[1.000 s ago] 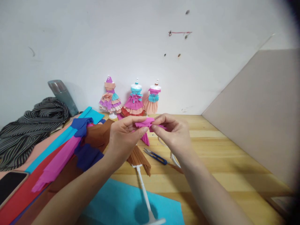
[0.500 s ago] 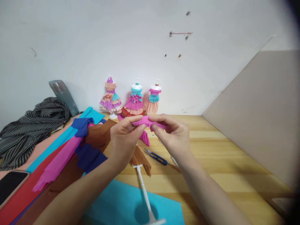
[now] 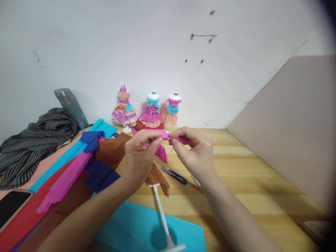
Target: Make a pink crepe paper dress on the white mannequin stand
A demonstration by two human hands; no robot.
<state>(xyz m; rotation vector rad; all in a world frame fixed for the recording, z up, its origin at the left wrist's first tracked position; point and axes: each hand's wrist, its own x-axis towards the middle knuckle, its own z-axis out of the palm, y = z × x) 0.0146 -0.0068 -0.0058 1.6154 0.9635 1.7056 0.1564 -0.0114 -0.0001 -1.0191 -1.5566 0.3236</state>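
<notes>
A strip of pink crepe paper (image 3: 165,135) is stretched between my two hands above the table. My left hand (image 3: 141,154) pinches its left part between thumb and fingers. On the other side, the thumb and index finger of my right hand (image 3: 195,150) grip the strip, with more pink paper tucked under the fingers. Beneath them lies a pleated magenta piece (image 3: 162,153). A small white mannequin stand (image 3: 162,213) lies on its side, with pleated brown paper (image 3: 159,177) at its top end. Blue-handled thread snips (image 3: 175,175) rest beside it.
Three dressed mini mannequins (image 3: 152,110) stand against the wall. Coloured paper sheets (image 3: 65,175), a striped cloth (image 3: 39,143), a bottle (image 3: 72,108) and a phone (image 3: 14,208) crowd the left. A turquoise sheet (image 3: 131,227) lies in front on the wooden table (image 3: 252,189).
My hands have shifted the pink paper slightly, and it looks more gathered at the right fingertips. Both hands keep their pinch; the things on the table stay in place.
</notes>
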